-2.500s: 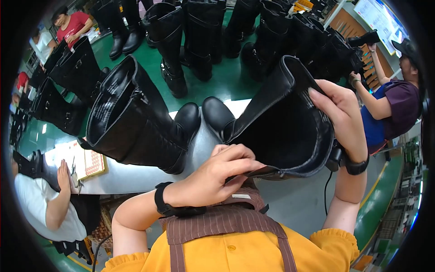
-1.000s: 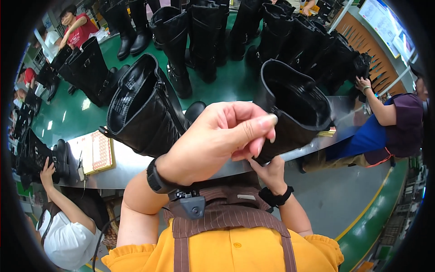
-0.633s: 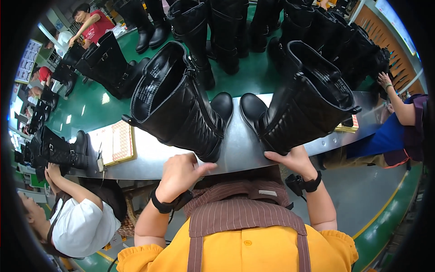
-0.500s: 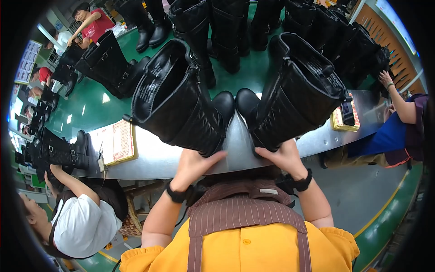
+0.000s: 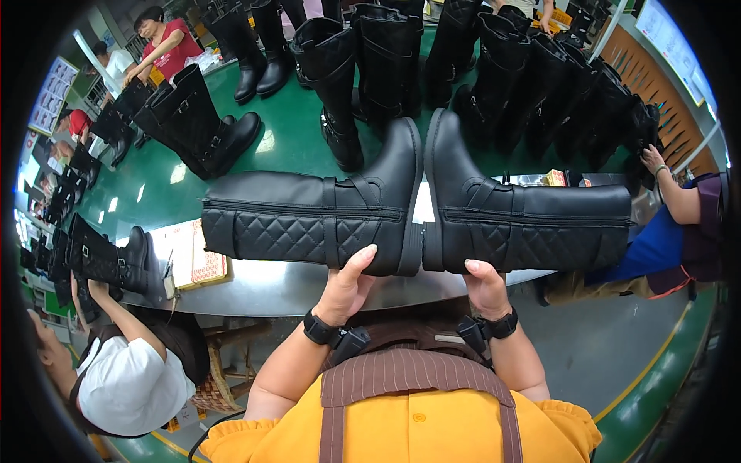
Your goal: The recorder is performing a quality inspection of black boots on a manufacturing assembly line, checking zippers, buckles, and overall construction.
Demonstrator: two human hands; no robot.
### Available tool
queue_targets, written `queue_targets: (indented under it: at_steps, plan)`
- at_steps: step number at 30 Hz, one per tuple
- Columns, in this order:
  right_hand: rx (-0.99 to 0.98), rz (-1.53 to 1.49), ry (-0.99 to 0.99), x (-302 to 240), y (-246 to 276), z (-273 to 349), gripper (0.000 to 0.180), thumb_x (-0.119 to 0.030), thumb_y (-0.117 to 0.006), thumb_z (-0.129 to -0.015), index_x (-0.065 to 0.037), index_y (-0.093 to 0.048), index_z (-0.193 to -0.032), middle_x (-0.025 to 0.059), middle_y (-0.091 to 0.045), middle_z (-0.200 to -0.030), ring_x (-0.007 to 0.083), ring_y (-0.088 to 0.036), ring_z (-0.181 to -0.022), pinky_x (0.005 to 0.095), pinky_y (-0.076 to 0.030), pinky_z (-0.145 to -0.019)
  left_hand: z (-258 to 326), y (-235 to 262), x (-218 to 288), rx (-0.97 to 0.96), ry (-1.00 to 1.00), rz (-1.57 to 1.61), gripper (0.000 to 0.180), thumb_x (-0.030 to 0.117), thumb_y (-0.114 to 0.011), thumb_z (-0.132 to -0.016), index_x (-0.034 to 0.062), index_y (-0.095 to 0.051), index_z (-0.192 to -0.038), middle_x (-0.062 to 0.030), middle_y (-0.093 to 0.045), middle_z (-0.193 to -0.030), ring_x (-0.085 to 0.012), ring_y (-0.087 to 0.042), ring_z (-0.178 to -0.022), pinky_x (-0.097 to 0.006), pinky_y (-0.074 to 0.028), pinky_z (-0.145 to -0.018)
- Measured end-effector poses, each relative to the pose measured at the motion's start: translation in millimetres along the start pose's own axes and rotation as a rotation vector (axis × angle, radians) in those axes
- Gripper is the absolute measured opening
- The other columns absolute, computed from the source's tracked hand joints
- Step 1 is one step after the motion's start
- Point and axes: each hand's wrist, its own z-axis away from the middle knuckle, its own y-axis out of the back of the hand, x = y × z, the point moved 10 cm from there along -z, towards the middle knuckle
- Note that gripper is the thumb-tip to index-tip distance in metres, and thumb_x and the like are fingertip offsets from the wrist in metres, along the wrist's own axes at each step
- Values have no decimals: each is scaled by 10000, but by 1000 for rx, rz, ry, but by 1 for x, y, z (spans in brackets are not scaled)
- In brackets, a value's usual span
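- Two black knee-high boots, the left-hand boot (image 5: 301,220) and the right-hand boot (image 5: 532,220), lie sideways in the person's grasp, over the metal table (image 5: 266,289) at its near edge.
- The left hand (image 5: 349,289) has hold of its boot at the heel: the thumb presses on the upper side, and the other fingers are hidden underneath, so how far they spread I cannot tell.
- The right hand (image 5: 488,289) mirrors it, thumb near the heel of its own boot, remaining fingers out of sight below.
- Gripping at the heels probably lets both boots be turned together, and laying them sole to sole seems to suit comparing them as a pair; the zips face up.
- Each shaft's long axis runs left to right, the left-hand boot's opening toward the left, the right-hand one's toward the right.
- Both toes point away from the person, and the soles face each other, close together at the middle.
- Beyond, more black boots (image 5: 386,62) stand upright on a green surface (image 5: 289,147).
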Motion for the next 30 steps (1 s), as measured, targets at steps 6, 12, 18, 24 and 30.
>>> queue_targets:
  at_steps: [6, 12, 18, 24, 30]
  plan:
    - [-50, -21, 38, -1, 15, 7, 171, -100, -588, -862, 4, -716, -906, 67, -707, -936, 162, -625, -958, 330, -439, -951, 1, -10, -9, -148, 50, 36, 423, 241, -576, -917, -31, -594, -1240, -135, -638, -1244, -254, -576, -1189, -416, -375, -1095]
    - [-82, -147, 131, -18, -11, 7, 151, -109, -595, -852, 2, -696, -835, 66, -690, -882, 173, -614, -914, 323, -431, -919, 0, -12, -10, -111, -2, 54, 406, 217, -574, -917, -29, -597, -1240, -131, -634, -1248, -252, -577, -1186, -423, -390, -1085]
    - [60, 817, 281, -55, -36, 4, 638, -28, -754, -751, -5, -529, -1347, 130, -583, -1303, 235, -575, -1168, 363, -414, -1049, -5, -6, 8, -51, -145, -735, 561, 112, -709, -810, 40, -529, -1336, -102, -569, -1307, -238, -568, -1159, -358, -425, -1032]
    - [35, 665, 191, -46, -29, -3, 571, -126, -650, -853, -3, -482, -1385, 155, -547, -1351, 270, -552, -1212, 413, -404, -1073, -38, -15, -13, -228, 24, -147, 484, 119, -492, -1007, 58, -373, -1472, -108, -501, -1412, -195, -527, -1248, -336, -433, -1067]
    - [-280, -318, -49, -21, -33, -21, 530, -223, -545, -954, -1, -434, -1423, 180, -511, -1399, 305, -530, -1256, 463, -394, -1096, -28, -26, -27, -255, 50, 42, 507, 432, -381, -1053, 74, -463, -1403, -77, -579, -1330, -192, -588, -1167, -378, -469, -1035]
